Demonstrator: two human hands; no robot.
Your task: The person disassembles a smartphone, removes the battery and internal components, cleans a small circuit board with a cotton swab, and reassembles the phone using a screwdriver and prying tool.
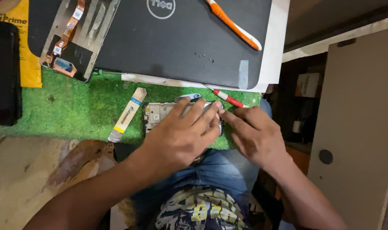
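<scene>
Green turf mat (74,110) carries an opened phone (160,114), long axis sideways; left hand (181,136) presses flat on it, right hand (253,134) pinches its right edge.

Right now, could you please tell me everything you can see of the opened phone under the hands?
The opened phone lies flat on the green turf mat, back side up with its cover off. Its left end shows a pale metal frame with small parts and a dark rim. The left hand lies across most of it, fingers spread. The right hand touches its right edge with its fingertips. A pale pry tool lies just left of it, apart.
</scene>
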